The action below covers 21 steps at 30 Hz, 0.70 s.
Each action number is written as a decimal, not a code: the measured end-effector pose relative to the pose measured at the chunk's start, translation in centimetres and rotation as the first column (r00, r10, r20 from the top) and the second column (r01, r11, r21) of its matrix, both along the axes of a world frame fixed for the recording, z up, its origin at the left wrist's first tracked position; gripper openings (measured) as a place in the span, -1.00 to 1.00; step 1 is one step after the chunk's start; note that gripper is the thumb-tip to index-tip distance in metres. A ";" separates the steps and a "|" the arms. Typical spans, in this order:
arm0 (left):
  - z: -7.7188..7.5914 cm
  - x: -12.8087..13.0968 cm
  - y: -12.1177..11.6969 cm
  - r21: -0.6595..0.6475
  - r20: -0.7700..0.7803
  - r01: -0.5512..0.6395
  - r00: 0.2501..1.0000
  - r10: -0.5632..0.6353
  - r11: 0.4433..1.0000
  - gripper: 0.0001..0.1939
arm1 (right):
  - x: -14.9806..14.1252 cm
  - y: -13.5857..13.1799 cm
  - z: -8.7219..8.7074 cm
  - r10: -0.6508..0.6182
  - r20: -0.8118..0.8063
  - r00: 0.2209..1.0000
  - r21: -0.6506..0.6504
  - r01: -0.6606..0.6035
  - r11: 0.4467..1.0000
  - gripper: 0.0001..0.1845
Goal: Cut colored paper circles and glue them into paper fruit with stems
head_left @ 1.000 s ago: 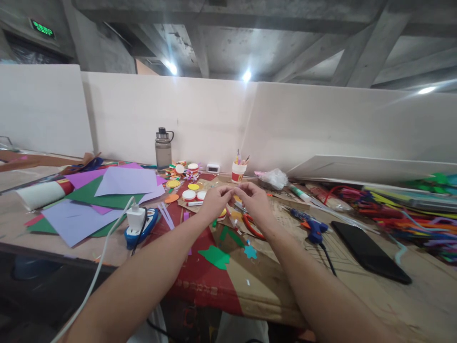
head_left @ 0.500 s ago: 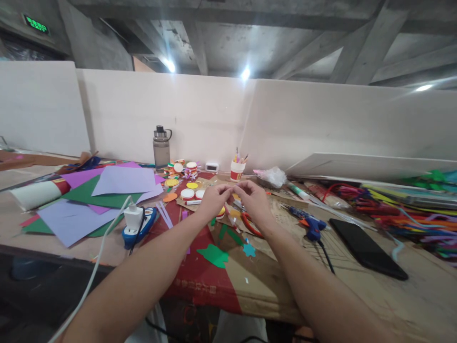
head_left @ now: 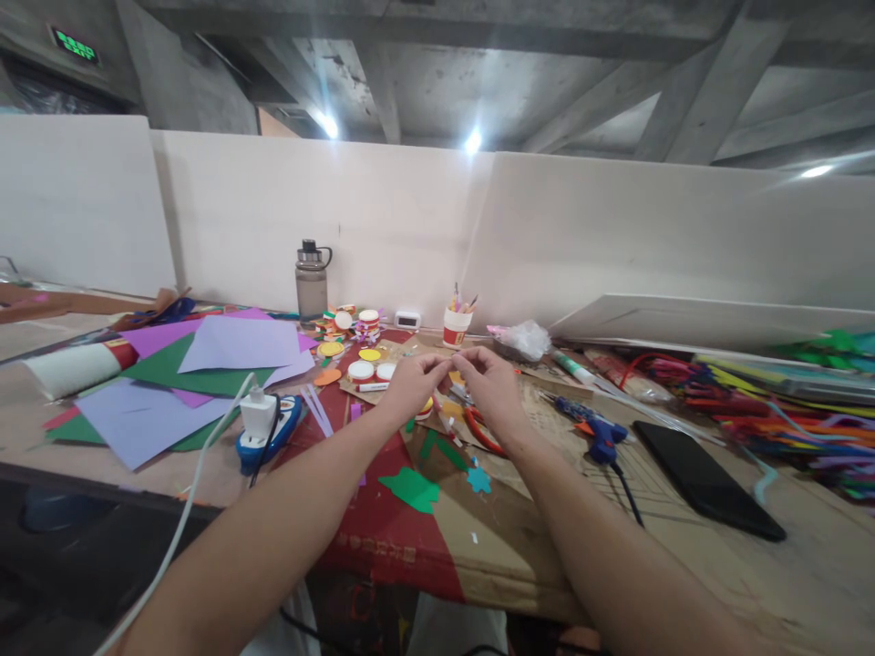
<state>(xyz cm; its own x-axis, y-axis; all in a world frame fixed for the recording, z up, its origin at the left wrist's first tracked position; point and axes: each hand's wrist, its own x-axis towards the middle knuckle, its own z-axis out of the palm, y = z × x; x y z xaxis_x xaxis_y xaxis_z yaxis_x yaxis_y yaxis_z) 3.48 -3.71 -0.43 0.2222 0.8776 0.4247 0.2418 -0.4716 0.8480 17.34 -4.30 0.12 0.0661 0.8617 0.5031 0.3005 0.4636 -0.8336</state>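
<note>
My left hand [head_left: 416, 381] and my right hand [head_left: 487, 381] meet at their fingertips above the middle of the table. Thumb and fingers of each are pinched together; whatever lies between them is too small or hidden to make out. Below them are red-handled scissors [head_left: 482, 432], partly covered by my right hand. Beside my left hand stand white-topped red cups [head_left: 361, 371] and a marker [head_left: 373, 387]. Nearer to me lie a green paper scrap [head_left: 411, 489] and a blue paper flower [head_left: 479, 479].
Coloured paper sheets [head_left: 150, 419] and a blue power strip [head_left: 279, 439] with a white cable lie left. On the right are a blue glue gun [head_left: 602, 439], a black phone [head_left: 707, 480] and pipe cleaners [head_left: 786, 410]. A bottle [head_left: 313, 287] and a pencil cup [head_left: 456, 326] stand behind.
The fingertips of both hands have shifted slightly where they meet. The whole view has moved a few pixels; the things on the table stay in place.
</note>
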 end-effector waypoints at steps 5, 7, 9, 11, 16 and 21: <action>0.0 0.0 -0.1 0.004 -0.004 -0.002 1.000 0.002 1.000 -0.67 | 0.0 -0.1 0.2 0.018 0.010 1.000 -0.017 -0.018 1.000 -0.77; -0.1 0.0 0.0 -0.002 -0.004 0.009 1.000 -0.009 1.000 -0.66 | 0.0 -0.1 0.2 0.006 0.015 1.000 -0.015 -0.006 1.000 -0.77; -0.3 0.0 0.2 -0.008 -0.001 0.018 1.000 -0.018 1.000 -0.65 | 0.1 0.0 0.2 -0.012 0.015 1.000 -0.010 0.012 1.000 -0.77; -0.3 0.0 0.3 -0.019 0.001 0.021 1.000 -0.021 1.000 -0.65 | 0.1 0.1 0.1 -0.024 0.014 1.000 -0.003 0.024 1.000 -0.77; -0.1 0.2 0.0 -0.064 0.026 0.051 0.998 -0.049 0.997 -0.65 | 0.1 0.1 0.0 -0.034 0.001 0.999 0.015 0.034 0.999 -0.77; -0.1 0.4 -0.2 -0.084 0.056 0.055 0.997 -0.051 0.995 -0.66 | 0.2 0.1 0.1 -0.062 -0.020 0.998 0.016 0.062 0.998 -0.77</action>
